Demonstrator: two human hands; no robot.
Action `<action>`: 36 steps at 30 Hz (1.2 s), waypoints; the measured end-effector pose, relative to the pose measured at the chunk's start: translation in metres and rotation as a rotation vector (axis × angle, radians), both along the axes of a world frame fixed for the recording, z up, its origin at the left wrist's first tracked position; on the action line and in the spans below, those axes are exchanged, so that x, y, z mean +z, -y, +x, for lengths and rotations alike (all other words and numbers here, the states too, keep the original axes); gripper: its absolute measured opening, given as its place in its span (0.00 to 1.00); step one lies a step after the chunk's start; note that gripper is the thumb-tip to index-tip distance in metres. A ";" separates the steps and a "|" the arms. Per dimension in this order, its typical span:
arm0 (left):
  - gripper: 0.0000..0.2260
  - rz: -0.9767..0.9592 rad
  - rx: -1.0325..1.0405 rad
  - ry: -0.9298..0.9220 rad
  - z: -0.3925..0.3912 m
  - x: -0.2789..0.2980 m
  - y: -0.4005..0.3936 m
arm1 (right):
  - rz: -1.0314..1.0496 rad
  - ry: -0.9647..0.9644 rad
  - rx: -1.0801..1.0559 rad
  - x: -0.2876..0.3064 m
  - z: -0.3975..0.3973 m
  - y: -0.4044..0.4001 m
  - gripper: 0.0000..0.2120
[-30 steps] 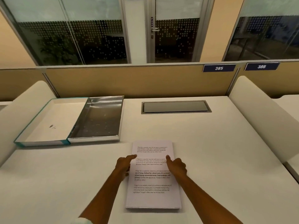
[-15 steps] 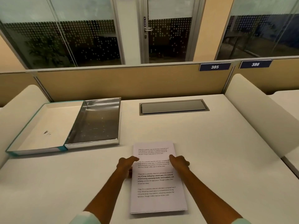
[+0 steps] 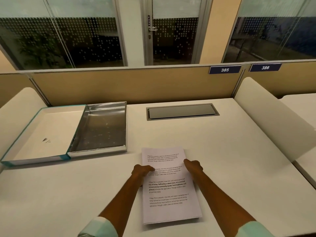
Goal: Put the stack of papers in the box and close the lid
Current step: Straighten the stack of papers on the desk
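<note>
The stack of papers (image 3: 168,185) lies flat on the desk (image 3: 230,159). The left hand (image 3: 141,171) and right hand (image 3: 193,165) clamp its long edges: the pickup step. Next, lift toward the open box (image 3: 100,149) at 10 o'clock, its lid (image 3: 42,134) laid back.

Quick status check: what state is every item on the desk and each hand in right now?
Stack of papers: flat on the desk, printed side up, not in the box.
Box: open, silver tray empty.
Lid: folded open to the left, lying flat, inside facing up.
Left hand: gripping the stack's left edge.
Right hand: gripping the stack's right edge.
Desk cable hatch: cover shut.
Glass door: shut.
</note>
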State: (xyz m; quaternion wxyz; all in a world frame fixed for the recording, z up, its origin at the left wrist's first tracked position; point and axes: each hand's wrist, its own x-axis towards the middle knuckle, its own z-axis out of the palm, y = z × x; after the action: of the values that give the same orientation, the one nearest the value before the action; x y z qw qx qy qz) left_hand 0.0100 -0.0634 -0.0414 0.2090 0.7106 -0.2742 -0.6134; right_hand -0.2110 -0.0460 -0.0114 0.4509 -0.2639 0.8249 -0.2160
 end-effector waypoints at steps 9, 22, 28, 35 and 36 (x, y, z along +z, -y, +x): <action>0.17 -0.064 -0.014 0.021 -0.009 0.038 -0.017 | -0.034 0.112 -0.013 -0.001 0.010 0.000 0.16; 0.14 -0.104 -0.069 0.047 0.004 0.021 -0.018 | -0.070 0.124 0.006 0.003 0.006 -0.009 0.17; 0.16 -0.133 -0.014 0.102 0.005 0.008 -0.019 | -0.063 0.122 0.010 -0.002 -0.001 -0.008 0.21; 0.17 -0.149 0.029 0.134 0.004 0.006 -0.023 | -0.078 0.107 -0.008 -0.011 0.000 -0.013 0.21; 0.15 -0.160 0.041 0.130 0.004 0.008 -0.025 | -0.084 0.110 -0.010 -0.013 0.000 -0.014 0.21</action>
State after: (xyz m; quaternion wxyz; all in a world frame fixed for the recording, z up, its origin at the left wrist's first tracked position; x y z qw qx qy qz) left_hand 0.0136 -0.0389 -0.0336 0.2593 0.7355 -0.3207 -0.5375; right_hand -0.2111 -0.0323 -0.0245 0.4829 -0.2662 0.7904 -0.2668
